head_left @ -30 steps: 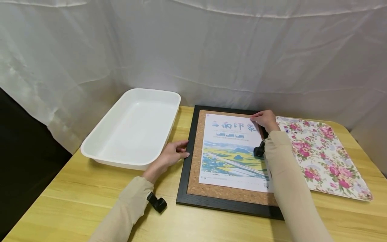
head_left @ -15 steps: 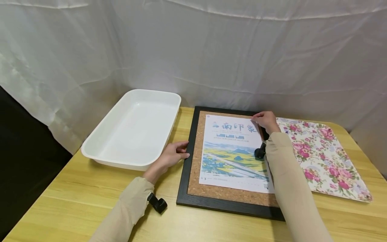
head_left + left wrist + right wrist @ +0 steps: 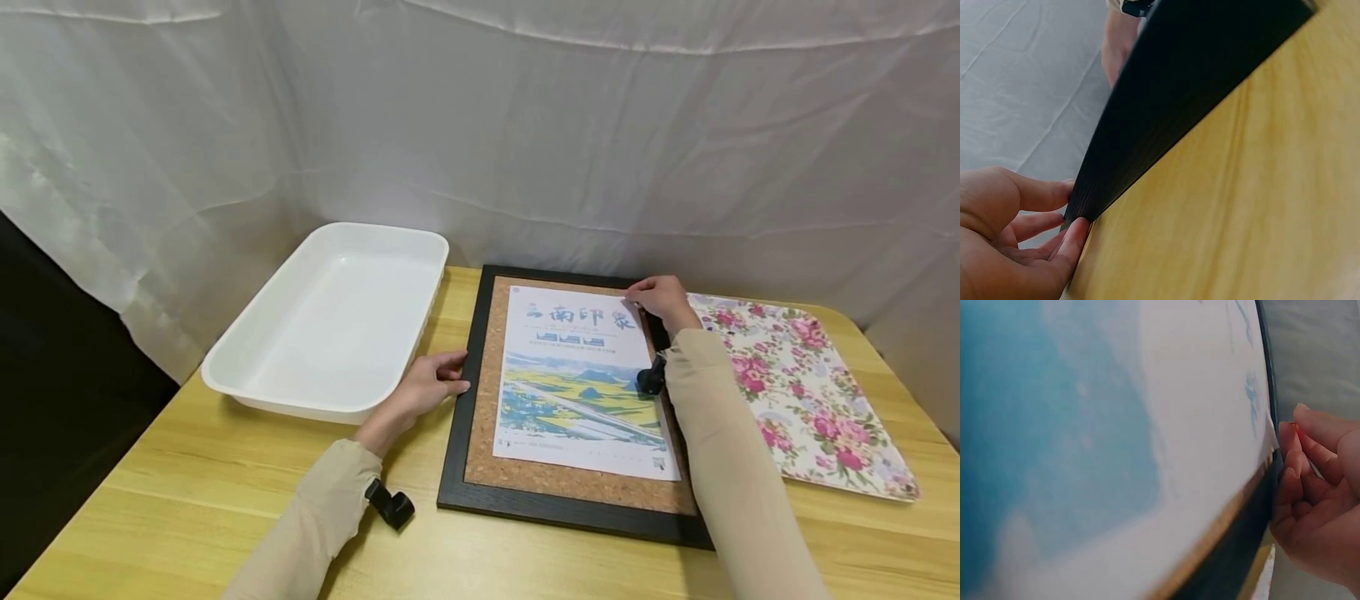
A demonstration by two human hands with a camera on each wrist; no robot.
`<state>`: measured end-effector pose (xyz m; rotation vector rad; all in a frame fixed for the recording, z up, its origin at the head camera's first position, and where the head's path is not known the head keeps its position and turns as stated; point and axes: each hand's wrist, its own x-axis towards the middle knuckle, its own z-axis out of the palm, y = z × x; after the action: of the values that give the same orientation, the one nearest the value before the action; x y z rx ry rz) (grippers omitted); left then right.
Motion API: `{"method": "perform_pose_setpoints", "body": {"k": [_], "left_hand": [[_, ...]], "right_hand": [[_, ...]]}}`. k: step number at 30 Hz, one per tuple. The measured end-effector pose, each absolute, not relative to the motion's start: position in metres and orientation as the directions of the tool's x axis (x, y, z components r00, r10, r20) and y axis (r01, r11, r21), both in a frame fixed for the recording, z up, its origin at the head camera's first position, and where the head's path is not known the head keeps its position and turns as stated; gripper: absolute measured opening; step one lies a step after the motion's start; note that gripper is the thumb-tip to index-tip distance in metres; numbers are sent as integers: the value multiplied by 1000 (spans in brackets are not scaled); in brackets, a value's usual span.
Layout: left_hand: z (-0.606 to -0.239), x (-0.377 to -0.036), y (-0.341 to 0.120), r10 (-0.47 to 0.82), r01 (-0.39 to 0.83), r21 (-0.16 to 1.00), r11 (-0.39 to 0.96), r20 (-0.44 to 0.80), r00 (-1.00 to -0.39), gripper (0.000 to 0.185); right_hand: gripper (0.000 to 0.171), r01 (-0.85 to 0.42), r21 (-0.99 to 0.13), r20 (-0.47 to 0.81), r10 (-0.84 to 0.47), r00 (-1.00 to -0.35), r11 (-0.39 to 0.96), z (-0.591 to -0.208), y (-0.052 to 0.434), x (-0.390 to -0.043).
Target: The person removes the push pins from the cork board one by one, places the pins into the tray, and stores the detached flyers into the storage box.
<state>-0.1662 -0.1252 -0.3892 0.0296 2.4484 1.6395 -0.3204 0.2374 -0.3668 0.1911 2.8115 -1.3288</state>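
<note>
- Cork and black wood lie under my hands: the cork board (image 3: 487,400), framed in black, sits flat on the worktop (image 3: 187,475) with its long axis running near to far.
- My right hand (image 3: 660,302) is at the poster's (image 3: 577,383) far right corner, fingertips (image 3: 1290,434) pinched together there. Something small and reddish shows between them in the wrist view; I cannot tell what it is.
- My left hand (image 3: 420,387) rests on the board's left edge, fingers relaxed and touching the black frame (image 3: 1166,119), gripping nothing.
- The poster lies on the cork with its title at the far end. That corner is directly under my right hand, so this hand is nearer; the left is well apart, across the board.
- A white plastic tray (image 3: 247,367) sits to the left, just beside my left hand.
- A floral tray (image 3: 810,392) lies to the right, touching or nearly touching the frame.
- Nothing stands between my hands and the poster; only my own right sleeve (image 3: 735,467) crosses its right edge.
</note>
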Motion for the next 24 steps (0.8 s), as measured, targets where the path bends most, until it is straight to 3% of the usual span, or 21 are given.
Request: {"method": "perform_pose_setpoints", "body": {"k": [3, 7, 10, 15, 24], "left_hand": [[-389, -166, -125, 124, -92, 916, 391, -152, -981, 56], [-388, -167, -124, 120, -96, 914, 394, -155, -981, 56], [-388, -167, -124, 122, -95, 914, 395, -155, -980, 56], [-389, -166, -124, 119, -98, 912, 398, -157, -980, 55], [-392, -167, -126, 119, -96, 915, 392, -154, -981, 55]], "right_hand": [[26, 105, -765, -81, 66, -994, 635, -364, 241, -320], [33, 46, -741, -41, 23, -999, 670, -394, 268, -351], [35, 45, -723, -31, 33, -999, 689, -395, 274, -355], [37, 60, -759, -64, 17, -998, 648, -349, 255, -316], [39, -16, -784, -21, -52, -998, 621, -327, 250, -309]]}}
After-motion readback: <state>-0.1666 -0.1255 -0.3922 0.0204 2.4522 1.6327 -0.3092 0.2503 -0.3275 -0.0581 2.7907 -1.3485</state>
